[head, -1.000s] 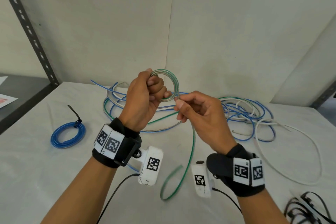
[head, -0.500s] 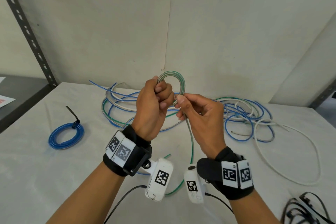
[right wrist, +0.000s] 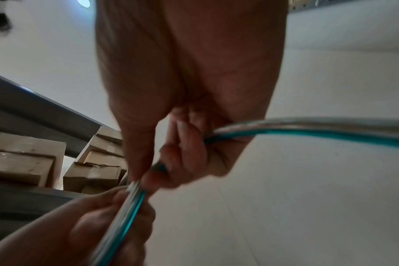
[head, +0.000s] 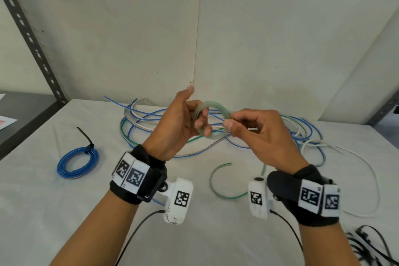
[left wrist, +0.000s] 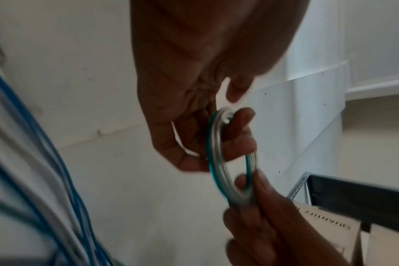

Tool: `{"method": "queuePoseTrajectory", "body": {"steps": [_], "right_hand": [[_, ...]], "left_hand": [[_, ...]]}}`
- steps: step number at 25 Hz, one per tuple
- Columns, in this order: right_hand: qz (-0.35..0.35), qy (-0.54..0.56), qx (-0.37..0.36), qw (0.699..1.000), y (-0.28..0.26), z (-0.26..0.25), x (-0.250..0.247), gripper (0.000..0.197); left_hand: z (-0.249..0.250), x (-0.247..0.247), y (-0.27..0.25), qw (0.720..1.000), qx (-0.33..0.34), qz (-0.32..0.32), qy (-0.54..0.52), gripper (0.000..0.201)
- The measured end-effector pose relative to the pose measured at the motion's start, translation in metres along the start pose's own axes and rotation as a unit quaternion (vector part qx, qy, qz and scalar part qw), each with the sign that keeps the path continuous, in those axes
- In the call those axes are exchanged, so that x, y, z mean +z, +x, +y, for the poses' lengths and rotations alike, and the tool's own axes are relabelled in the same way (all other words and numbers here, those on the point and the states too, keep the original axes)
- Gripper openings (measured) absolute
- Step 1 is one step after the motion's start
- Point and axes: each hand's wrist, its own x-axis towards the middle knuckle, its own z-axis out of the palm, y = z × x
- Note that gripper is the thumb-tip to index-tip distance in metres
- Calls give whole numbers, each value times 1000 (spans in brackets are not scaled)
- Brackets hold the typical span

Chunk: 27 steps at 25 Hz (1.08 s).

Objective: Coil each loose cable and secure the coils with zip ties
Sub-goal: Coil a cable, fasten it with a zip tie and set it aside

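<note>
Ideally, left hand (head: 172, 127) is gripping the green coil (head: 212, 122) firmly while right hand (head: 254, 134) is pinching its cable, feeding turns evenly

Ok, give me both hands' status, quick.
Left hand: fingers curled through the green cable coil, holding it.
Right hand: pinching the same coil at its edge.

Black wrist straps (head: 149, 170) bearing square-coded white tags; white cameras (head: 178, 201) trail seemingly black cables.
</note>
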Motion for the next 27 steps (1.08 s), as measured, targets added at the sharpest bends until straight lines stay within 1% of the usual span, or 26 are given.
{"method": "queuePoseTrajectory", "body": {"steps": [1, 2, 3, 4, 5, 7, 9, 11, 13, 14, 15, 18, 20, 23, 27], "right_hand": [[-40, -33, 5, 999, -2, 0, -5, 13], [-83, -75, 3, 994, -3, 0, -9, 13], [-118, -122, -6, 985, -5, 0, -10, 14], [-137, -161, -17, 977, -5, 0, -10, 14], [-140, -181, -26, 973, -5, 0, -9, 14], [-104, -162, -26, 981, -4, 0, -8, 12], [-36, -99, -10, 994, -3, 1, -13, 8], [33, -71, -21, 997, -2, 1, -23, 7], [80, -54, -42, 994, -1, 0, -29, 4], [86, -42, -44, 994, -1, 0, -28, 5], [75, -27, -39, 996, 0, 0, -23, 6], [-8, 14, -12, 1000, 1, 2, 6, 5], [-29, 40, -8, 999, 1, 4, 23, 6], [-26, 57, -8, 998, -1, 2, 40, 8], [36, 87, -12, 996, -2, -1, 51, 10]], "left_hand": [[0, -2, -2, 995, -12, -13, 95, 55], [-1, -2, -3, 981, -14, -29, 193, 54], [-4, -1, -5, 963, -13, -47, 266, 52], [-8, 1, -6, 952, -12, -60, 300, 51], [-12, 2, -7, 950, -11, -63, 305, 51], [-18, 2, -5, 958, 11, -46, 283, 56], [-17, -1, -2, 969, 48, -3, 244, 56], [-8, -8, 2, 981, 70, 60, 172, 59], [3, -15, 2, 988, 85, 97, 81, 52], [8, -15, 2, 990, 87, 104, 38, 48], [12, -16, 1, 991, 85, 108, -5, 45], [16, -15, 0, 986, 76, 104, -108, 45], [17, -15, -1, 982, 75, 106, -137, 44], [15, -9, -2, 977, 78, 108, -164, 43], [8, 4, -2, 968, 94, 127, -192, 42]]}}
